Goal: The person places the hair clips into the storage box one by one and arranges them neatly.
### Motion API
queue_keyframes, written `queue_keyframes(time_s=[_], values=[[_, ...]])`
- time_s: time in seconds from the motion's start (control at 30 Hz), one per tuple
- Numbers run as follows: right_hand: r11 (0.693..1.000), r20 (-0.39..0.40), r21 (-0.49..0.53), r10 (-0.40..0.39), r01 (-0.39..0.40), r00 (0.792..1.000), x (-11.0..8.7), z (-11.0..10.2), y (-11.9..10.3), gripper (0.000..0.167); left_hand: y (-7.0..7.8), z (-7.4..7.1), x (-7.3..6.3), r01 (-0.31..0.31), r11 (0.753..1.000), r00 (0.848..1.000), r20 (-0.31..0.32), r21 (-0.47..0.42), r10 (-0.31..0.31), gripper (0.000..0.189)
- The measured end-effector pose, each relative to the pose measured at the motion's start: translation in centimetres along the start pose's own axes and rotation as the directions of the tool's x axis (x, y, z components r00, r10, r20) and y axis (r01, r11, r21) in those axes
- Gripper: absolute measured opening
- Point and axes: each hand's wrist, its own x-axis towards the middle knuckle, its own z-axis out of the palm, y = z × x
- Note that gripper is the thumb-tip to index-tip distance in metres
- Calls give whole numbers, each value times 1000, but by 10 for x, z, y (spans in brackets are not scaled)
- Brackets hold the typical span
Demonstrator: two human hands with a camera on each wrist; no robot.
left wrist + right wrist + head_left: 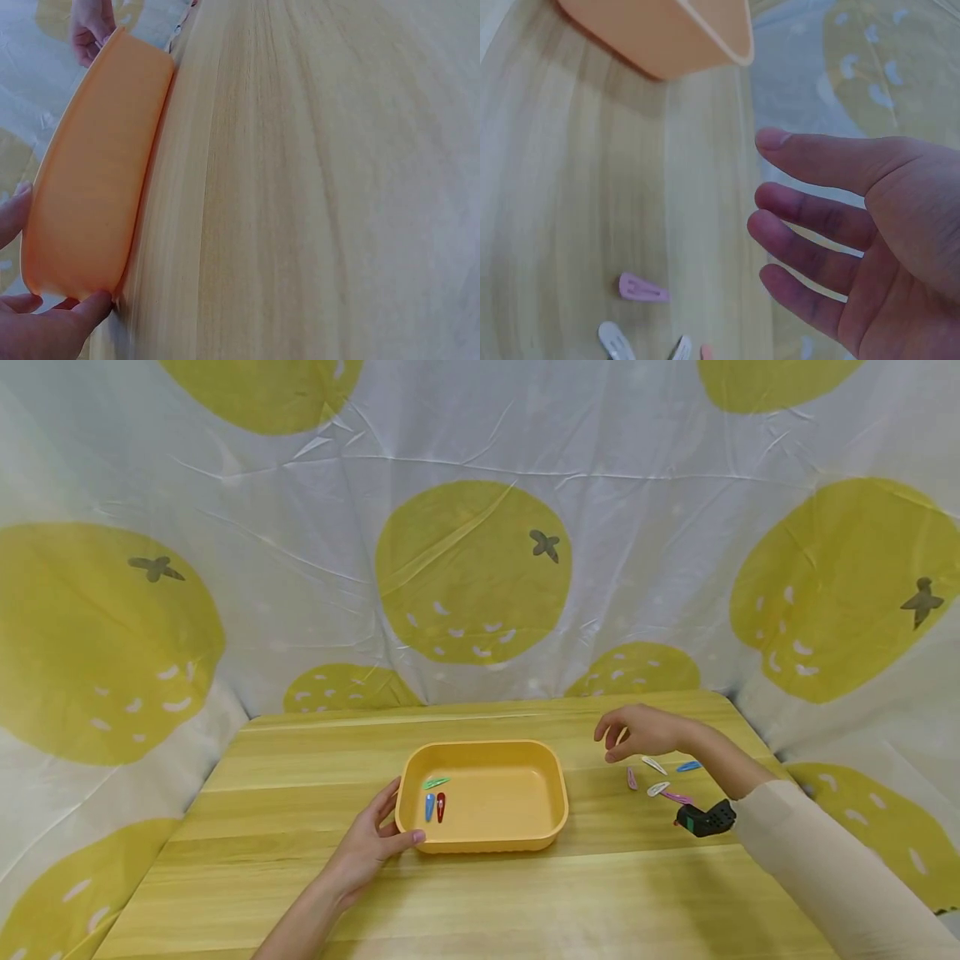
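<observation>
A yellow plastic tray (525,843) stands on the wooden table; in the left wrist view its outer wall (97,157) looks orange. My left hand (365,847) grips its left end, thumb at the front corner and fingers along the outer side. Inside, toward the left, lie a green hair clip (436,783), a blue hair clip (430,807) and a red hair clip (441,807). My right hand (647,732) hovers right of the tray, fingers loosely bent, holding nothing. Below it lie a purple hair clip (641,288) and a white hair clip (616,341).
More hair clips lie right of the tray: a white one (654,765), a blue one (688,766) and a pink one (677,797). A black device (707,818) sits at the right wrist. A lemon-print curtain (472,568) hangs behind the table (480,902).
</observation>
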Motion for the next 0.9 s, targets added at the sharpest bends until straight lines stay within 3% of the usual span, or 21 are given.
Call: queue_keyframes(time_s=[0.37, 0.67, 0.9], values=[[999, -34, 36, 21, -20, 999, -26, 12, 29, 27, -1, 0, 0, -4, 1000, 1000, 6, -3, 4, 96], [990, -33, 119, 82, -78, 996, -47, 24, 47, 27, -1, -1, 1, 0, 1000, 1000, -5, 11, 0, 96], [989, -51, 143, 55, -48, 997, -63, 34, 60, 28, -1, 0, 1, 3, 1000, 1000, -3, 7, -3, 97]])
